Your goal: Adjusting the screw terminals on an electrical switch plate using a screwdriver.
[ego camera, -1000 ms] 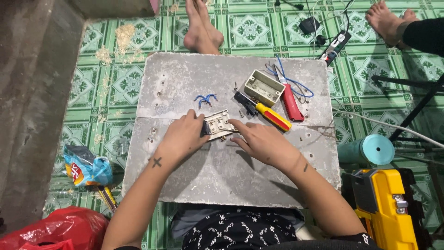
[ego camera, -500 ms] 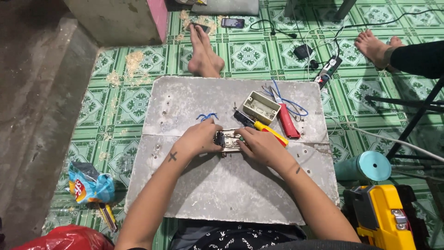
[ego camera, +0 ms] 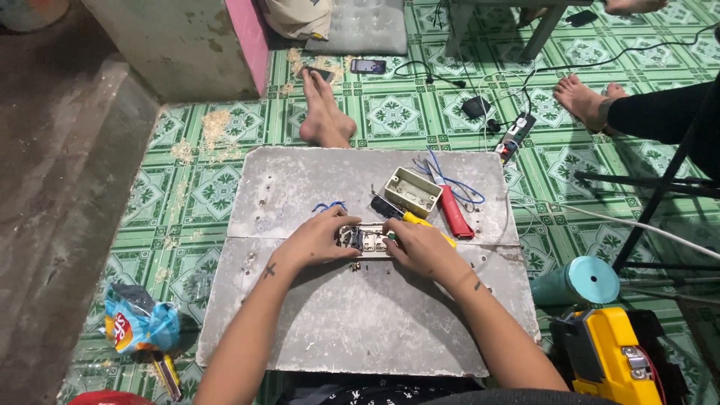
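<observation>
left hand (ego camera: 319, 241) fingers curled, gripping switch plate (ego camera: 364, 240) left end | right hand (ego camera: 421, 247) fingers clenched on right end | plate flat, long axis left-right on grey board (ego camera: 360, 315)

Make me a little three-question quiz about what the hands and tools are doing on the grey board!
1. True or false: both hands touch the switch plate.
2. What lies closest to the right hand? A) yellow-handled screwdriver B) teal cup C) snack bag
3. What colour is the loose wire by the left hand?

Key: 1 true; 2 A; 3 blue.
</observation>
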